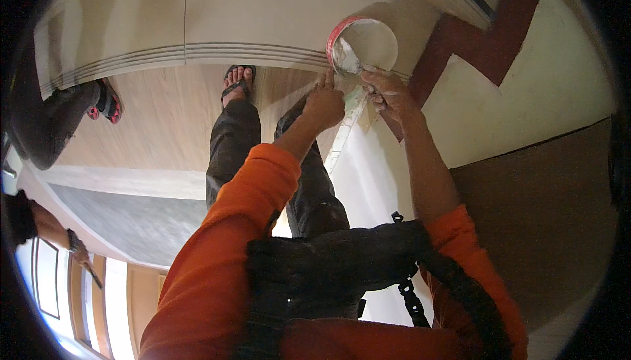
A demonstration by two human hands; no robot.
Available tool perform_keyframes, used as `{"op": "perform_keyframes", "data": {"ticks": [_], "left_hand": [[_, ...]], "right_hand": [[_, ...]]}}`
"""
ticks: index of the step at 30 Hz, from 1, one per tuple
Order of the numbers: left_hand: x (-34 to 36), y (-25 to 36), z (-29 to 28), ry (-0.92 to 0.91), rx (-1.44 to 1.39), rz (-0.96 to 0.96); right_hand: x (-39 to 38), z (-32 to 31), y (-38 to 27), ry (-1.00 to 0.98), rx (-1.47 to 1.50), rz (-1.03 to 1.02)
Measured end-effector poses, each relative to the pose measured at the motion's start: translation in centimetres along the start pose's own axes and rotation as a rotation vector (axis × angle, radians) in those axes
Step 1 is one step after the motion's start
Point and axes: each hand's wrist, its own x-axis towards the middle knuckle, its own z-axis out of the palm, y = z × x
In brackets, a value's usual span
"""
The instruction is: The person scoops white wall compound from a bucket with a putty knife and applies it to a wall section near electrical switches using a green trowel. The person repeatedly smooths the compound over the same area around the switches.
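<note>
A round bucket (384,43) with a red and white outer wall holds a pale, creamy paste. Inside it, against the left wall, leans a putty knife (346,55), its wedge-shaped head coated white. My right hand (392,96), its fingers smudged white, pinches the handle of this tool at the near rim. My left hand (324,105) is at the bucket's near left edge, one finger stretched up against it and the others curled; how far they wrap around the bucket is hidden.
A beige grooved wall (263,11) lies ahead, with a dark red stepped band (486,51) to the right. My sandaled foot (238,82) stands on the wood-look floor (164,117). At left are another person's leg (59,120) and another person's hand (79,253) with a thin tool.
</note>
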Motion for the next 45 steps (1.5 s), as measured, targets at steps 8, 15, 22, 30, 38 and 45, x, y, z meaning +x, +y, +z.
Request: {"op": "perform_keyframes", "data": {"ticks": [8,15,22,30,38,45], "left_hand": [[-8.5,-7.9,-10.2,0.037,-0.462,-0.077],[-10.0,-7.5,-18.8,0.056,-0.972,-0.316],[-8.3,-8.4,-21.2,-0.041,-1.526,-0.332],[-7.5,-5.9,-22.4,-0.135,-1.616,-0.237],[-8.4,-7.7,-23.2,-0.031,-1.378,-0.348],[-7.3,-2.6,-23.2,0.039,-0.736,-0.241]], "right_hand": [[-1.6,0.0,1.3,0.191,0.24,-0.064],[-2.4,-1.1,9.9,0.379,-0.263,-0.522],[-10.7,5.9,6.2,0.532,-0.213,-0.597],[-9.1,8.2,6.6,0.753,-0.44,-0.755],[-4.8,8.8,5.7,0.68,-0.513,-0.566],[-4.6,8.7,5.4,0.611,-0.417,-0.522]]}}
